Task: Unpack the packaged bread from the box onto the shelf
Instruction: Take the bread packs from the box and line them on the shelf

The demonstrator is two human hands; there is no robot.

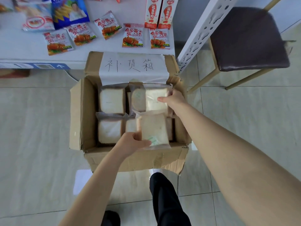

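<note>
Two hands work over the open cardboard box: the left hand pinches the nearer bread pack by its corner and the right hand grips the farther bread pack, both clear-wrapped white slices, above other packs, with the white shelf just beyond bare along its front edge.

The packet in the left hand is clear, glossy plastic film; the box around it is matt, creased cardboard, its paper label beyond the hand.
</note>
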